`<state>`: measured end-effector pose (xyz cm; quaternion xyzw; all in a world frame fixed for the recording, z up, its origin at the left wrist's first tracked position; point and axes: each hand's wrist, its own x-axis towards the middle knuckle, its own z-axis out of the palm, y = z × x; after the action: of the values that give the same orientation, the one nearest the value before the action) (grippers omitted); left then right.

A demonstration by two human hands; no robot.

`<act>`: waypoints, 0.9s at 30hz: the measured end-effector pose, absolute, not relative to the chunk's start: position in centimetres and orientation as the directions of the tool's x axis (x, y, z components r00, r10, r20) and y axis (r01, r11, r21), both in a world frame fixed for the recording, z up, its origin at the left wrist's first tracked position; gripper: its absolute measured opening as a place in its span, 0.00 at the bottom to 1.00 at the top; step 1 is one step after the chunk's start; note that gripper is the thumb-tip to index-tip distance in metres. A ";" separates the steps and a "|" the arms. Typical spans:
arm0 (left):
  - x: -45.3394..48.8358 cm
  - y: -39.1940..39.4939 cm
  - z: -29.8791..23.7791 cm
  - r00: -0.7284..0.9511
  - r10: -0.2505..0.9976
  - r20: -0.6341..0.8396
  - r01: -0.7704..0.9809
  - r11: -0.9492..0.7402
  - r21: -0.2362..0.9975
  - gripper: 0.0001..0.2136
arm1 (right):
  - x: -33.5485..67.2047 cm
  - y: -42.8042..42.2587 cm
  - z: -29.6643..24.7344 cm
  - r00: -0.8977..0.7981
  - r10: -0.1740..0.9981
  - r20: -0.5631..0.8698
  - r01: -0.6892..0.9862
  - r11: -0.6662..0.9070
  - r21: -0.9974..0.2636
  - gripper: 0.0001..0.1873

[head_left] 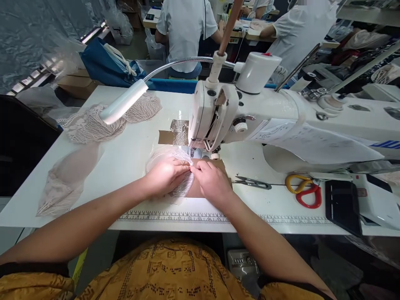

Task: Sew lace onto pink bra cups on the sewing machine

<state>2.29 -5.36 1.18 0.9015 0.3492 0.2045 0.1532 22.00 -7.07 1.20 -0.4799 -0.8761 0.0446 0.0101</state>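
A pale lace piece (pixel 184 189) lies on the white table (pixel 131 150) just in front of the needle of a white sewing machine (pixel 250 112). My left hand (pixel 165 175) rests flat on the lace, fingers pressed together and pointing at the needle. My right hand (pixel 212 180) lies beside it, fingertips meeting the left ones and pinching the lace edge over a tan fabric piece (pixel 198 189). The needle area is partly hidden by both hands.
Lace pieces (pixel 93 123) and a beige cup piece (pixel 67 177) lie at the left. A gooseneck lamp (pixel 125 104) hangs over them. Thread snips (pixel 253 182), red and yellow scissors (pixel 304 191) and a black phone (pixel 342 206) lie right. Two people work behind.
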 end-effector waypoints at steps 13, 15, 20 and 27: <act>2.0 -1.5 -1.6 0.715 0.572 0.403 0.542 -0.817 0.196 0.14 | 22.3 -5.4 0.0 -0.488 0.868 0.092 0.858 0.496 -0.134 0.23; 2.0 -1.2 -1.3 0.731 0.549 0.406 0.523 -0.832 0.184 0.14 | 22.2 -5.4 0.1 -0.478 0.874 0.088 0.864 0.485 -0.134 0.22; 1.8 -0.9 -0.9 0.725 0.589 0.357 0.536 -0.808 0.243 0.15 | 21.9 -5.5 0.1 -0.482 0.871 0.097 0.860 0.492 -0.135 0.22; 1.4 -0.5 -1.2 0.707 0.598 0.378 0.510 -0.801 0.314 0.16 | 21.8 -5.6 0.3 -0.477 0.875 0.082 0.865 0.484 -0.132 0.22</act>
<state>1.44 -0.55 -1.20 0.9190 0.3014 0.2363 0.0931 21.78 -5.62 0.27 -0.5067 -0.8586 0.0359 0.0689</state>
